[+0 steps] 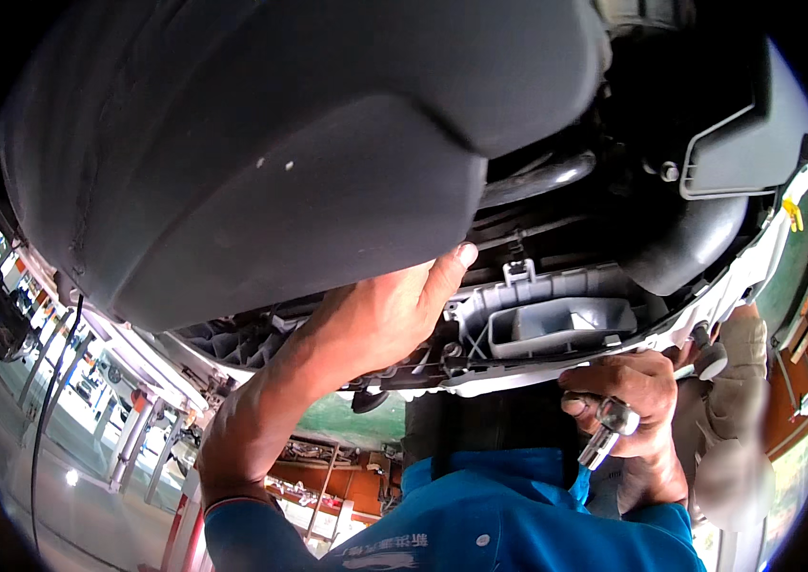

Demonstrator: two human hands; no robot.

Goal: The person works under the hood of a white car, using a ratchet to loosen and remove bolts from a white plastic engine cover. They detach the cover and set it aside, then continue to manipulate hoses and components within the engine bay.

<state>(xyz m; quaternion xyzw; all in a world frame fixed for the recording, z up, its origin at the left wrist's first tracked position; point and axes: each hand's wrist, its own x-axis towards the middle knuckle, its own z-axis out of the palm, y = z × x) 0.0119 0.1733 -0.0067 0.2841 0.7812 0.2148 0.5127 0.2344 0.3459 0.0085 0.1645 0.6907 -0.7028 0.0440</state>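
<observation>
Right now the big black cover fills my view from nine round to twelve o'clock, and my left hand, just below centre, is up against its lower edge. My thumb sits at the cover's corner; the fingers are hidden behind, so I cannot tell how far they are closed or whether they truly grip it. My right hand, out at four o'clock, is curled tight round a socket wrench — the socket end points down toward my shirt and touches no bolt.

Past the cover's edge the inside lies bare: a grey plastic housing between three and four o'clock, a fat black pipe at three, and a bolt at two, seated in its place. The white car rim curves below the housing.

As I judge it, the work is partway along. The cover stands clear of the parts beside it at this edge — but whether it is coming off or going on, I cannot tell. Whatever fastening is left looks to be waiting, since the wrench is on nothing.
</observation>
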